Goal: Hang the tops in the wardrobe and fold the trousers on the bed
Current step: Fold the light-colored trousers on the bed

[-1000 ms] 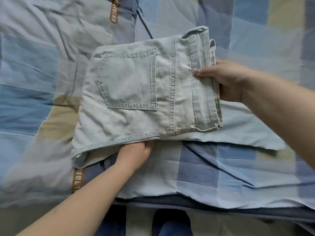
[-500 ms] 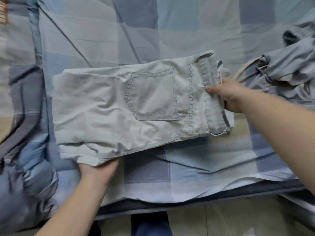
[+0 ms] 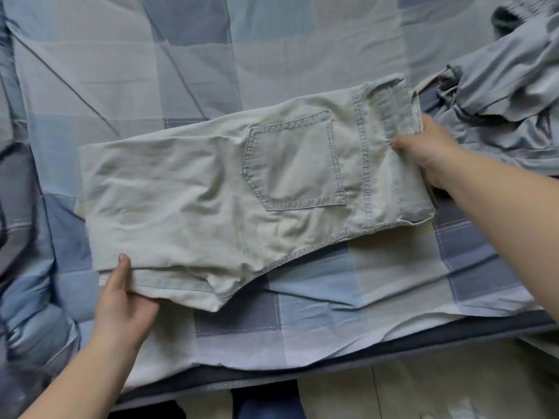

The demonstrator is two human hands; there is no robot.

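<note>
A folded pair of pale jeans (image 3: 193, 201) lies across the checked bed sheet (image 3: 272, 52), back pocket up and waistband to the right. My left hand (image 3: 125, 300) grips the folded lower left edge, thumb on top and fingers underneath. My right hand (image 3: 429, 152) holds the waistband end, thumb pressed on the denim. The near left edge of the jeans is lifted slightly off the sheet.
A crumpled grey garment (image 3: 499, 95) lies on the bed at the right, close to my right hand. Bunched blue bedding (image 3: 21, 237) lies along the left. The bed's near edge (image 3: 393, 337) and the tiled floor (image 3: 438, 388) show below.
The jeans have been carried to the right across the bed and set down flatter. The grey garment has come into view at the right. Both hands keep their hold.
</note>
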